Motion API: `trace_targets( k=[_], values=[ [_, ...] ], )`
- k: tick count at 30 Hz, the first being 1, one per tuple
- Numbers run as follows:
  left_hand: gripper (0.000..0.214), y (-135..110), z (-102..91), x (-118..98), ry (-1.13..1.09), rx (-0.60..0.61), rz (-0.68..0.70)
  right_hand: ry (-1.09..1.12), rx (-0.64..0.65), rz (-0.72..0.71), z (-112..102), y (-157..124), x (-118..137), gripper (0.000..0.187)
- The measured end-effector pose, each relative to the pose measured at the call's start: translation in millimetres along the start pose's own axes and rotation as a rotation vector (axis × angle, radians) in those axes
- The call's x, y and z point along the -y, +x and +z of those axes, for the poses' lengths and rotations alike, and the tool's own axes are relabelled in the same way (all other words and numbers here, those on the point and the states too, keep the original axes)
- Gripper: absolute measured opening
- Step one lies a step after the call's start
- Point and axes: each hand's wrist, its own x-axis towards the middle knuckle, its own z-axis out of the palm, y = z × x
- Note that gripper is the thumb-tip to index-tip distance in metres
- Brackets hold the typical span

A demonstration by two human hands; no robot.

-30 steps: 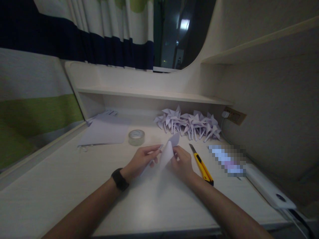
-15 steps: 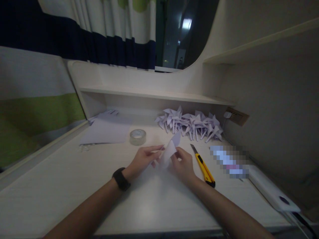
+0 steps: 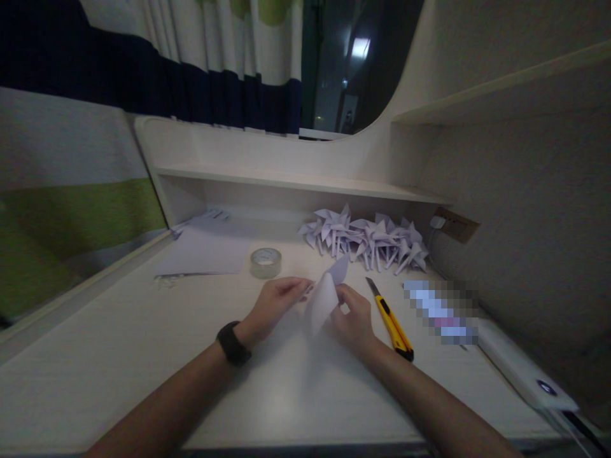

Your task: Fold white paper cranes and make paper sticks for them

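A white sheet of paper (image 3: 323, 303), curled with one corner standing up, is held above the desk between my two hands. My left hand (image 3: 273, 306), with a dark band on its wrist, pinches the paper's left side between thumb and fingers. On the other side my right hand (image 3: 354, 319) has its fingers closed on the paper's right edge; some fingertips are hidden behind it. A clear roll of tape (image 3: 266, 271) lies beyond my left hand. To the right of my right hand rests a yellow utility knife (image 3: 394, 328), its blade extended.
Several folded paper pinwheels (image 3: 372, 236) are heaped at the back under the shelf (image 3: 296, 180). A stack of white paper (image 3: 205, 249) lies at the back left. On the right are a blurred-out object (image 3: 436, 312) and a white elongated device (image 3: 522, 366) with a cable.
My left fingers have drawn closer together on the paper's edge. The paper bulges a little more toward me. My right hand has barely moved.
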Motion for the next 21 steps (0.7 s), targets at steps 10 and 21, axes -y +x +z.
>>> trace_targets(
  k=[10, 21],
  values=[
    [0.018, 4.5, -13.8, -2.1, 0.351, 0.001, 0.225, 0.014, 0.049, -0.061, -0.8, 0.1, -0.2, 0.015],
    [0.027, -5.2, -9.6, -8.3, 0.644, 0.116, 0.327, -0.009, 0.081, -0.117, -1.8, 1.2, 1.3, 0.016]
  ],
)
